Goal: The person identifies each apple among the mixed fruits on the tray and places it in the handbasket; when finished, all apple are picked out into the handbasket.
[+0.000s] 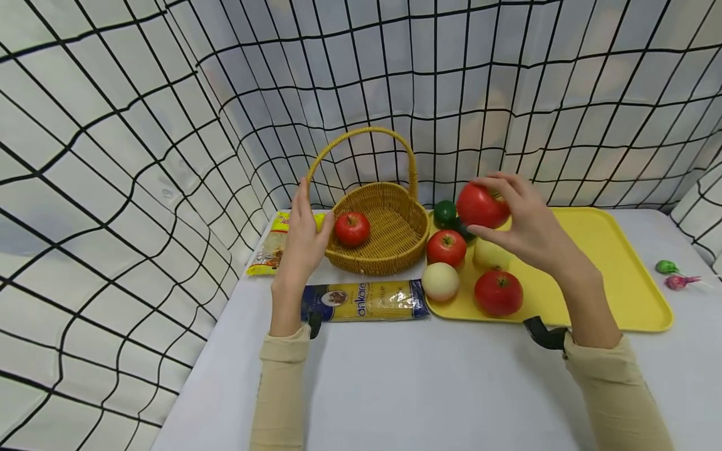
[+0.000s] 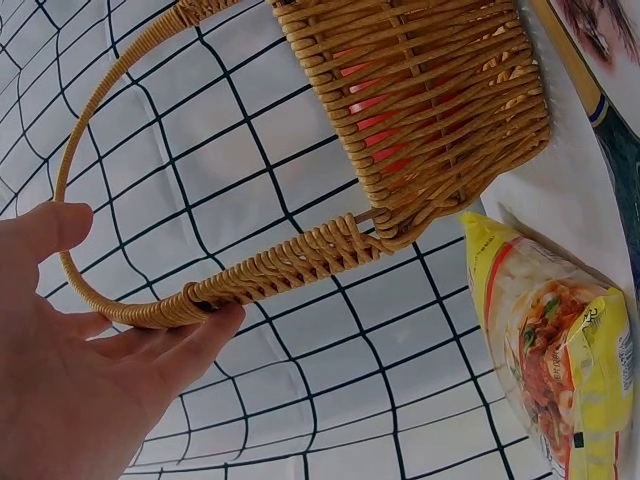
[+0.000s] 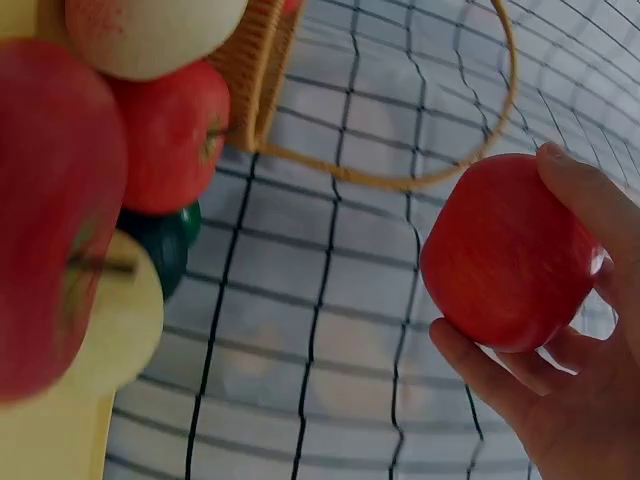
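Note:
My right hand (image 1: 533,228) grips a red apple (image 1: 479,205) between thumb and fingers, raised over the left part of the yellow tray (image 1: 598,269). In the right wrist view the held apple (image 3: 510,255) shows whole, with fingers behind and below it. My left hand (image 1: 304,241) is at the left side of the wicker basket (image 1: 389,260), its fingers extended along the tall handle (image 1: 369,130). The left wrist view shows those fingertips against the outer side of the handle (image 2: 290,265), the thumb apart from them. Inside the basket lies another red apple (image 1: 352,229).
On the tray's left end sit red apples (image 1: 499,293), pale round fruits (image 1: 440,282) and dark green ones (image 1: 445,214). A spaghetti pack (image 1: 366,300) lies before the basket, a yellow food packet (image 1: 273,247) left of it. Small vegetables (image 1: 677,282) lie far right. Black netting (image 1: 434,81) encloses the table.

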Tool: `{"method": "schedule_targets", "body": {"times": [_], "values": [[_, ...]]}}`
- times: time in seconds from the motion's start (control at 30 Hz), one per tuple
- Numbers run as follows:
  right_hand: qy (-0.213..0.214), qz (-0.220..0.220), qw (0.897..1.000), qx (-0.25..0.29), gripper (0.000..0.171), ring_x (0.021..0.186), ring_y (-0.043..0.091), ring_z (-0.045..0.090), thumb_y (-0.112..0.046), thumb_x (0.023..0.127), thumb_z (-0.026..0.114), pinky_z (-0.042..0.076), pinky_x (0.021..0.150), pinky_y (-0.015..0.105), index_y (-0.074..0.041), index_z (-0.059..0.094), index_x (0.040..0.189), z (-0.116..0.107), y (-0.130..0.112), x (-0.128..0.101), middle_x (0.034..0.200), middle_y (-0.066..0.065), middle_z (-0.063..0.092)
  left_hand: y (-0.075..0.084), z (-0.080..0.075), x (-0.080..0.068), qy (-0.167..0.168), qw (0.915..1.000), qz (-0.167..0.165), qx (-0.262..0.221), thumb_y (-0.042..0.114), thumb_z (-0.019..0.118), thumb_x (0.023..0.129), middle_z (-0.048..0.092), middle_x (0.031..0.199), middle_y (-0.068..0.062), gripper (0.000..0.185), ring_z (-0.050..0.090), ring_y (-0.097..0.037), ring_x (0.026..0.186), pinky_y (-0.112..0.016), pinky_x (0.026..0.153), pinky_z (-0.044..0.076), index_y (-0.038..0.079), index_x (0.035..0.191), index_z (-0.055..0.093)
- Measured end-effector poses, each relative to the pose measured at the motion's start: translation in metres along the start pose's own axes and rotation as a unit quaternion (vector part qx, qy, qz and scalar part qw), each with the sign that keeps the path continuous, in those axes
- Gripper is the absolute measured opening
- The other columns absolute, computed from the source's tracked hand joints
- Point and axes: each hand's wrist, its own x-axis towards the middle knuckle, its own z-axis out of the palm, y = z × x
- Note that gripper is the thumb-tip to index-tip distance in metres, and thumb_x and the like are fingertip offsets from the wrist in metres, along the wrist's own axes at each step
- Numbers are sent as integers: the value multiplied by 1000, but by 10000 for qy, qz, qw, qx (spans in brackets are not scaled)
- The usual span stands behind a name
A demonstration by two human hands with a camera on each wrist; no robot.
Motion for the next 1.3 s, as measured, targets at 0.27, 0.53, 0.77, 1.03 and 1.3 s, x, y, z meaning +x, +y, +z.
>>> {"method": "schedule_targets", "body": {"times": [0.27, 0.53, 0.77, 1.03, 1.3], "values": [[-1819, -75, 9831, -209, 70, 131, 34, 50, -45, 89, 78, 56, 99, 57, -28, 48, 149, 61, -16, 86, 152, 14, 44, 0, 2, -3, 20, 10000, -38, 74, 45, 45, 108, 6, 175, -6, 80, 16, -32, 161, -59, 127, 28, 28, 166, -6], [-3356, -218, 9402, -548, 71, 133, 31, 51, -48, 91, 75, 50, 109, 49, -20, 45, 150, 123, -16, 155, 148, 15, 47, 0, 2, 2, 38, 9999, 39, 92, 45, 46, 107, 8, 175, -7, 81, 18, -33, 161, -59, 127, 28, 33, 165, -10], [-3635, 197, 9295, -584, 72, 141, 32, 44, -43, 94, 73, 45, 115, 51, -18, 41, 154, 153, -10, 182, 157, 14, 40, 2, 1, 2, 28, 10000, 19, 43, 44, 48, 107, 8, 174, -7, 81, 17, -32, 161, -59, 127, 27, 31, 166, -7], [-3548, 333, 9269, -1176, 74, 152, 41, 32, -43, 94, 73, 33, 124, 59, -21, 38, 156, 176, 2, 181, 166, 18, 29, 1, 2, -2, 0, 10000, 0, -26, 40, 48, 108, 9, 174, -6, 80, 16, -30, 161, -57, 128, 27, 29, 166, -5], [-3416, 381, 9320, -1152, 72, 156, 41, 25, -41, 93, 75, 28, 125, 62, -24, 40, 153, 190, 9, 183, 168, 17, 25, 0, -1, -2, -35, 10000, 31, 14, 43, 47, 108, 7, 175, -5, 80, 15, -31, 162, -57, 128, 26, 31, 166, -6]]}}
